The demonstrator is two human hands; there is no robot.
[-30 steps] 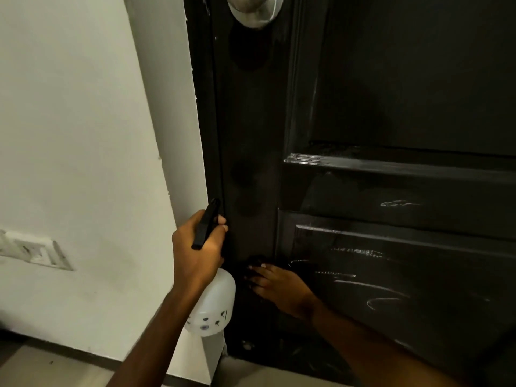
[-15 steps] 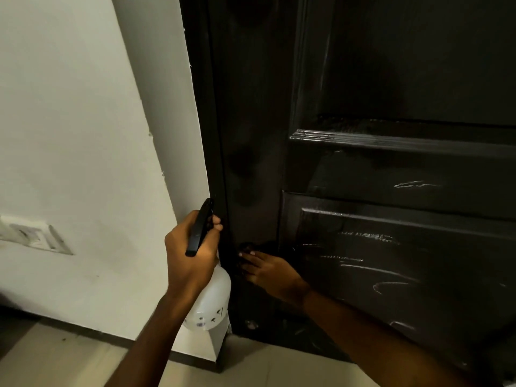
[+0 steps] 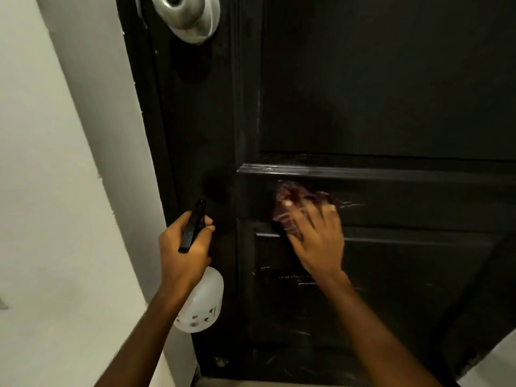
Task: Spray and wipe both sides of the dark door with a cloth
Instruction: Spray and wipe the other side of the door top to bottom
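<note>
The dark panelled door (image 3: 377,93) fills the right of the view, with wet streaks on its lower panels. My right hand (image 3: 315,241) presses a dark reddish cloth (image 3: 290,196) flat against the door's middle rail, fingers spread and blurred by motion. My left hand (image 3: 184,247) grips the black trigger head of a white spray bottle (image 3: 201,303), held close to the door's left edge, nozzle pointing up at the door.
A round silver door knob (image 3: 190,15) sits at the top of the door. The white wall and door frame (image 3: 69,191) stand on the left. A strip of pale floor (image 3: 491,364) shows at the bottom right.
My right hand has moved up and to the right from the door's lower left stile to the middle rail, and the cloth under it now shows. The view has risen, showing the knob again.
</note>
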